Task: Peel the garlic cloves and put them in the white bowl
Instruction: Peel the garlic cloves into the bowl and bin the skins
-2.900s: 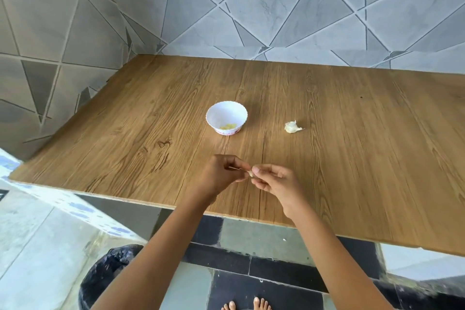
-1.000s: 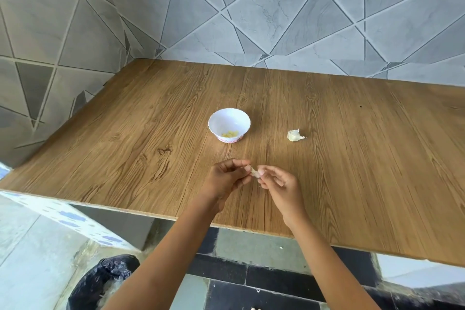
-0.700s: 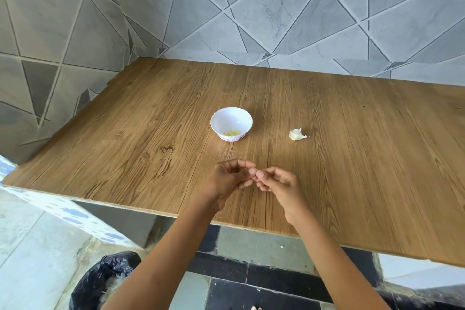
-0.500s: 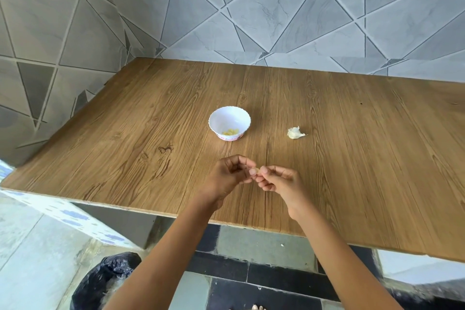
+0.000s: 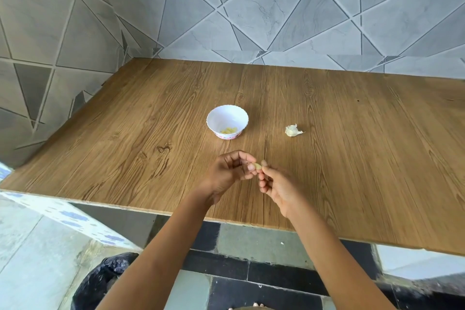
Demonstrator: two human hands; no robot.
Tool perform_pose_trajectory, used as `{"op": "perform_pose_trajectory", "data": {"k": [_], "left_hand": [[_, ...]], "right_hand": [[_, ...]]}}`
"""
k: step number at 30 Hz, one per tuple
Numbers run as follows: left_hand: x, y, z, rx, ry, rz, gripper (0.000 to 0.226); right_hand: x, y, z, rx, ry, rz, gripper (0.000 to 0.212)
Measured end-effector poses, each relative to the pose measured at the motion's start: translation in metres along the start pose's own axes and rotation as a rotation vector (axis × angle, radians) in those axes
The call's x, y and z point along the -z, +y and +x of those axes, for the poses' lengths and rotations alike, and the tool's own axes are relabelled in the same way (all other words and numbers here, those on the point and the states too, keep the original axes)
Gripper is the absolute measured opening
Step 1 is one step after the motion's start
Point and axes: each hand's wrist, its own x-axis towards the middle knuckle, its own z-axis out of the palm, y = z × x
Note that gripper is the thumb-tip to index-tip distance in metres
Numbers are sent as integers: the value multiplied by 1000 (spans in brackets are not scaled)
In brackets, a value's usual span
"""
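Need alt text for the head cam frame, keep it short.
The left hand and right hand pinch a small garlic clove between them above a wooden table. Beyond them stands a white bowl with a few peeled cloves inside, and a garlic piece in papery skin lies to the bowl's right.

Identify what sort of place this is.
Probably a home kitchen corner: wood-grain counter, grey tiled walls, a black-lined bin below, and left hand and right hand pinching a garlic clove near the white bowl.
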Motion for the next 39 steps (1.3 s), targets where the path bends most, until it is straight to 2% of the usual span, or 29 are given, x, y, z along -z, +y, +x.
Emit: {"op": "perform_pose_trajectory", "data": {"k": [3,4,6,7,12,17,21,24,27,30,32,34,39], "left_hand": [[-2,-3,1,64,45,-41,15],[-4,-4,1,87,70,-65,18],[-6,-5,2,110,115,-96,21],[-6,-5,3,112,129,-103,20],[-6,-8,3,92,138,-102,20],[-5,-8,3,63,110,-145,18],[-7,-9,3,90,89,-217,17],[-6,-12,5,128,126,-255,18],[-4,-13,6,139,183,-252,15],[-3,-13,6,126,204,-234,13],[-2,-13,7,122,221,-211,14],[-2,-12,7,132,250,-163,13],[-1,-15,8,115,297,-116,12]], "right_hand": [[7,18,8,536,217,-593,26],[8,22,10,673,268,-694,25],[8,25,12,781,298,-748,24],[7,26,13,757,289,-738,25],[4,13,9,308,140,-415,32],[0,8,5,208,92,-396,28],[-2,7,6,64,44,-152,31],[3,12,9,109,115,-210,29],[14,26,18,356,263,-598,29],[18,32,20,552,282,-844,16],[17,32,18,579,253,-857,3],[16,33,17,581,226,-774,14],[12,24,14,553,122,-591,18]]}}
